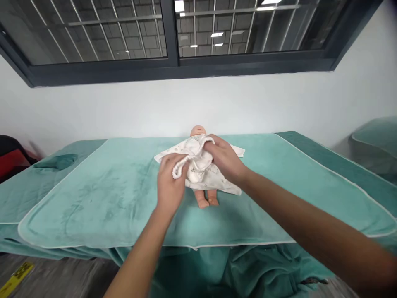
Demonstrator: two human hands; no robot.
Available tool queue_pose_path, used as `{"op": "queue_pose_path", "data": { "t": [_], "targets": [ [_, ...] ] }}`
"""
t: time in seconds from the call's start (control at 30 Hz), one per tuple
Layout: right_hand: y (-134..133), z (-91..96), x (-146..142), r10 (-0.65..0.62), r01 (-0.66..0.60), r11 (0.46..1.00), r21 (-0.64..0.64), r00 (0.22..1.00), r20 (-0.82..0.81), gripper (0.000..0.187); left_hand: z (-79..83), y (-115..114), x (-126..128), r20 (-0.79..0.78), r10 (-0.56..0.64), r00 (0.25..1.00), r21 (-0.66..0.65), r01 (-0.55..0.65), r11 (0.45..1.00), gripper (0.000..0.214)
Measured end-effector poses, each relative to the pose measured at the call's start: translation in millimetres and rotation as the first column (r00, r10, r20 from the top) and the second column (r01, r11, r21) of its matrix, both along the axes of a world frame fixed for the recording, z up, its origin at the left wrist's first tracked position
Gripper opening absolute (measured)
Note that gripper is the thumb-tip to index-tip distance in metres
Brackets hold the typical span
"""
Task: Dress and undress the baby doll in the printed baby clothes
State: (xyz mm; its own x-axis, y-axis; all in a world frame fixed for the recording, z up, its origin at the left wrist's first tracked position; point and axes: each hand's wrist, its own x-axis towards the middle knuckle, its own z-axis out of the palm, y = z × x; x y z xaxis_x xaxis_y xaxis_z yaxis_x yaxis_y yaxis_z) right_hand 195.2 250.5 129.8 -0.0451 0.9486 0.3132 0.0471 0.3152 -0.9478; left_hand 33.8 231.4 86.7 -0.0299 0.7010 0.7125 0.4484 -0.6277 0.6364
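A baby doll [198,131] lies on its back on a teal towel [108,198], head toward the wall, bare feet toward me. A white printed garment [201,171] covers its body. My left hand [169,186] pinches a rolled white edge of the garment over the doll's left side. Over the doll's chest my right hand [225,159] is closed on the cloth near the neck. The doll's arms and torso are hidden under the fabric and my hands.
The towel lies on a table draped in darker teal cloth [242,269], against a white wall below a dark-framed window [170,37]. A folded teal cloth [57,161] sits at the far left, a red and black object [12,159] beyond it. Another teal-covered surface [376,136] stands at right.
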Motion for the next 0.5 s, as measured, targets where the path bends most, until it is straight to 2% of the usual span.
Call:
{"op": "queue_pose_path", "data": {
  "t": [0.07, 0.13, 0.17, 0.27, 0.33, 0.4, 0.5],
  "targets": [
    [7.6, 15.3, 8.2, -0.101, 0.076, 0.99, 0.115, 0.967, 0.233, 0.016, 23.9, 3.7, -6.1, 0.072, 0.032, 0.997, -0.006, -0.032, 0.999, 0.012],
    [17.5, 36.6, 17.9, -0.193, 0.101, 0.965, 0.24, 0.896, 0.399, 0.01, 49.2, 5.1, -9.9, 0.187, 0.032, 0.982, -0.035, -0.026, 0.999, 0.015],
    [22.3, 49.2, 22.6, -0.243, 0.099, 0.944, 0.314, 0.853, 0.462, 0.007, 61.2, 5.3, -10.5, 0.236, 0.015, 0.972, -0.044, -0.005, 0.999, 0.017],
    [30.7, 91.0, 33.1, -0.36, 0.034, 0.857, 0.514, 0.754, 0.549, 0.017, 90.3, 5.9, -6.8, 0.349, -0.077, 0.934, -0.026, 0.092, 0.995, 0.025],
    [26.9, 116.1, 36.6, -0.333, -0.043, 0.84, 0.541, 0.746, 0.576, 0.023, 102.8, 6.0, -1.8, 0.425, -0.156, 0.892, 0.014, 0.166, 0.986, 0.03],
    [14.9, 133.4, 37.5, -0.236, -0.147, 0.833, 0.533, 0.777, 0.583, 0.03, 110.5, 4.5, 2.8, 0.493, -0.234, 0.838, 0.061, 0.235, 0.97, 0.03],
    [-9.9, 139.4, 34.5, -0.086, -0.324, 0.75, 0.577, 0.817, 0.571, 0.039, 114.8, -1.4, 5.6, 0.547, -0.3, 0.782, 0.099, 0.296, 0.95, 0.024]
  ]
}}
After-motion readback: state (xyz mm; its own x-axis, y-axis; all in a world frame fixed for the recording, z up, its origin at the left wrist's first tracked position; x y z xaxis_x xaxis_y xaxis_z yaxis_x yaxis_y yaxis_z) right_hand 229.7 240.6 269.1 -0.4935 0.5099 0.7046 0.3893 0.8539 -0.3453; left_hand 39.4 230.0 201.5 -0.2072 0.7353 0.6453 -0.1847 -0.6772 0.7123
